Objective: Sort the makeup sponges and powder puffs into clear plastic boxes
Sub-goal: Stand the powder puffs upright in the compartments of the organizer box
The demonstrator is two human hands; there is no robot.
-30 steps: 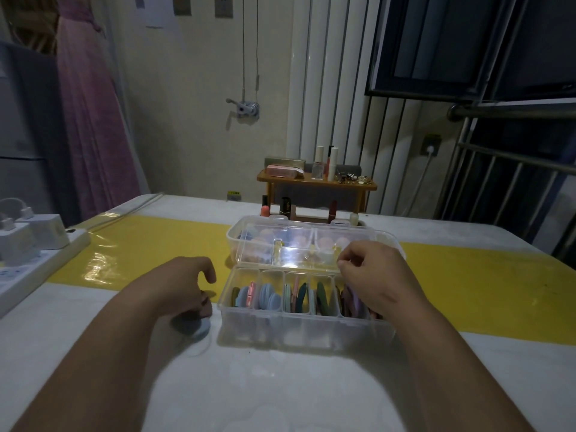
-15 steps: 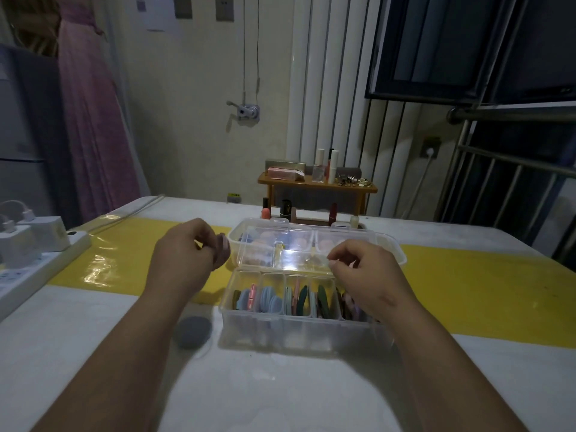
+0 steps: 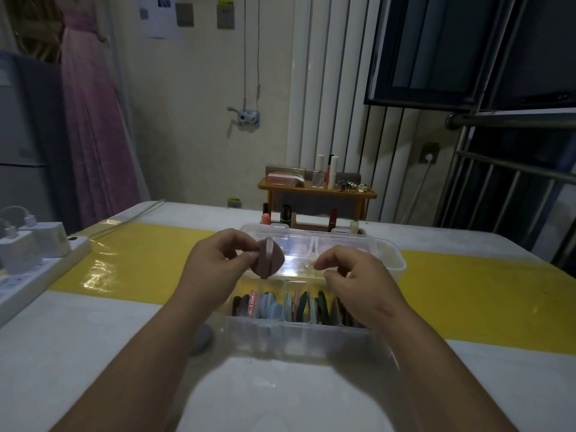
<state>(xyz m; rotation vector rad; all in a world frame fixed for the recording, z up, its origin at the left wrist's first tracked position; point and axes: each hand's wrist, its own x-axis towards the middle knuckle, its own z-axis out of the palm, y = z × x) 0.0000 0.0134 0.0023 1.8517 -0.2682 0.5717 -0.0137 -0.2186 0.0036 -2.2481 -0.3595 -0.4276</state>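
Note:
My left hand (image 3: 218,263) pinches a mauve powder puff (image 3: 267,258) with a ribbon band, held up above the left part of the clear plastic box (image 3: 299,333). The box stands open, its lid (image 3: 386,254) tipped back, and its compartments hold several puffs on edge in blue, pink and green. My right hand (image 3: 352,277) hovers over the right compartments with fingers loosely curled and nothing in them. A grey puff (image 3: 202,338) lies on the table just left of the box, partly hidden by my left forearm.
A white power strip with chargers (image 3: 34,257) runs along the table's left edge. Behind the box stands a small wooden shelf (image 3: 316,194) with lipsticks and bottles. A yellow strip (image 3: 467,291) crosses the white table.
My left hand has lifted the mauve puff from the table and carried it right, over the box. My right hand stays above the right compartments. The grey puff remains on the table.

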